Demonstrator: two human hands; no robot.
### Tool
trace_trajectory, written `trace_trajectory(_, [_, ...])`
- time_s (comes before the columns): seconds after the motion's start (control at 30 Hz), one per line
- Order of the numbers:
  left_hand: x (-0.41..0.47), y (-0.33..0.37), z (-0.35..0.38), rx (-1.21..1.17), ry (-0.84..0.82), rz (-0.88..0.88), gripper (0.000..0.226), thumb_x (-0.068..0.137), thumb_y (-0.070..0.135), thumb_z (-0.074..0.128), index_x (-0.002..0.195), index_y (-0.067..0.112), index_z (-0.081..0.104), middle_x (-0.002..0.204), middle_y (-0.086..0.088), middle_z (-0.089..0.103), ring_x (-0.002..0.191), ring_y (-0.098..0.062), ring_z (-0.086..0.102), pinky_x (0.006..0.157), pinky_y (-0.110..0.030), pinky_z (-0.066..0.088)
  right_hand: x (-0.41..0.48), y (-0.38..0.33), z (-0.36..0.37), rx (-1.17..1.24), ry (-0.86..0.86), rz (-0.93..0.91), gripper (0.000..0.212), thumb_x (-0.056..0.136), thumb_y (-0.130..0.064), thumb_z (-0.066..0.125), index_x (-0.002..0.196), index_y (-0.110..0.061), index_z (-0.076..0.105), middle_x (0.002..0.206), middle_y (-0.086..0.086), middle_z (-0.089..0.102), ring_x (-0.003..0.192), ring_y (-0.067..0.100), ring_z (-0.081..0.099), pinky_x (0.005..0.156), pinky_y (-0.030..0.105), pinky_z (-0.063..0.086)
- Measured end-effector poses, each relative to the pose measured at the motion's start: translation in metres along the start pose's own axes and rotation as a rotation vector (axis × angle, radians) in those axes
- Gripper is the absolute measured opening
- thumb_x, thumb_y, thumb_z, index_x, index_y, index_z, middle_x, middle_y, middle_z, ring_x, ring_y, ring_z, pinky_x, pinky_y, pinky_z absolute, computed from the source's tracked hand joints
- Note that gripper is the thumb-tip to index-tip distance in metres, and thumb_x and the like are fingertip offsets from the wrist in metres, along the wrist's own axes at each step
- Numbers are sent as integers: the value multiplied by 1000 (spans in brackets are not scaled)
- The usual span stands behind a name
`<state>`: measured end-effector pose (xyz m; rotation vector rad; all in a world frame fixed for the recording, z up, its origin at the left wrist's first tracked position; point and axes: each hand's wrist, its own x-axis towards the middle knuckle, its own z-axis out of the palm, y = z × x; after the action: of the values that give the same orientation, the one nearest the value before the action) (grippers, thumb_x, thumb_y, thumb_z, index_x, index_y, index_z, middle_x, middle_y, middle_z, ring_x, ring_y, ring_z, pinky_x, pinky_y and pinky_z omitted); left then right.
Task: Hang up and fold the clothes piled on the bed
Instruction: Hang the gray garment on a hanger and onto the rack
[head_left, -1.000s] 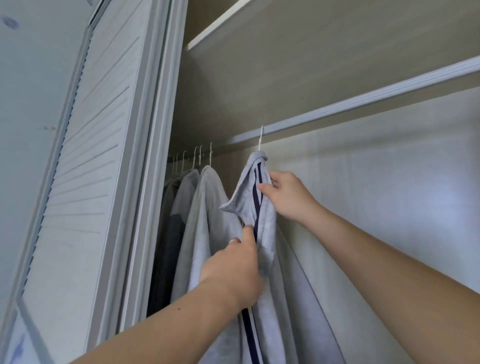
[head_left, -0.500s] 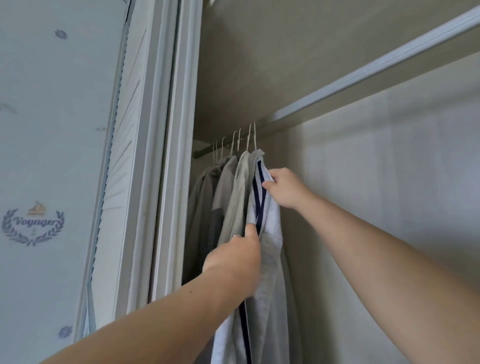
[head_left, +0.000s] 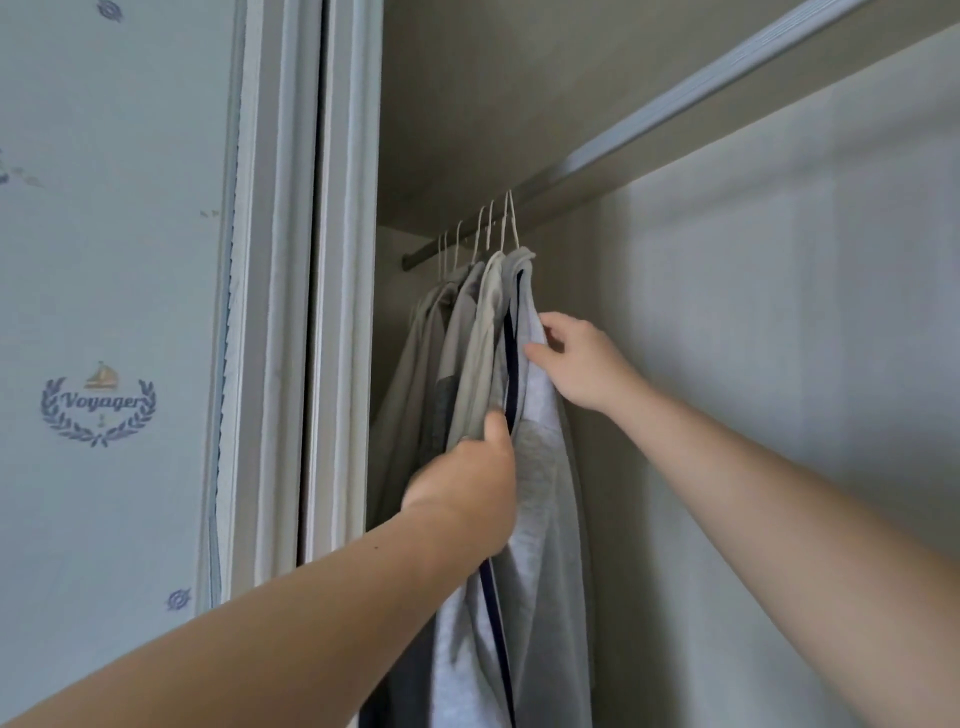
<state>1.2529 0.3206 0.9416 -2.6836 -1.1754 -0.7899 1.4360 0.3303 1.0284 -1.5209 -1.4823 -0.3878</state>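
Observation:
A light grey jacket with a dark navy stripe hangs on a white wire hanger from the wardrobe rail, pressed against several other grey garments to its left. My left hand grips the jacket's front edge at mid height, thumb up along the stripe. My right hand holds the upper part of the jacket near the shoulder, fingers curled on the fabric.
The wardrobe's louvred sliding door and white frame stand at the left of the opening. A wall with a "Voyager" emblem lies further left. The wardrobe's pale back panel is to the right, a shelf edge above.
The striped jacket on its hanger slid left along the rail until it met the other hanging clothes. Both hands moved left with it, and the view turned left.

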Motion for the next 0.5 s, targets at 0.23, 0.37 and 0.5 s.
trace_trajectory(0.23, [-51, -11, -1, -164, 19, 132, 84, 98, 34, 59, 158, 23, 2, 159, -7, 24, 142, -30, 33, 111, -42, 39, -93, -22, -13, 66, -35, -11, 63, 100, -55, 41, 157, -42, 17, 165, -17, 18, 152, 6, 14, 125, 42, 17])
trace_trajectory(0.37, [-109, -37, -7, -222, 142, 303, 81, 99, 55, 47, 160, 24, 4, 167, 6, 8, 153, -14, 8, 118, -26, 15, -148, -49, -6, -60, -57, -22, 63, 98, -61, 30, 157, -47, 12, 166, -20, 8, 153, 7, 0, 125, 43, 4])
trace_trajectory(0.5, [-187, -74, -15, -196, 201, 337, 86, 91, 78, 16, 161, 28, 8, 168, 8, 7, 155, -11, -1, 125, -30, 5, -203, -88, 13, -111, -92, -31, 65, 95, -68, 25, 155, -53, 6, 166, -22, 3, 154, 10, -5, 125, 48, 2])
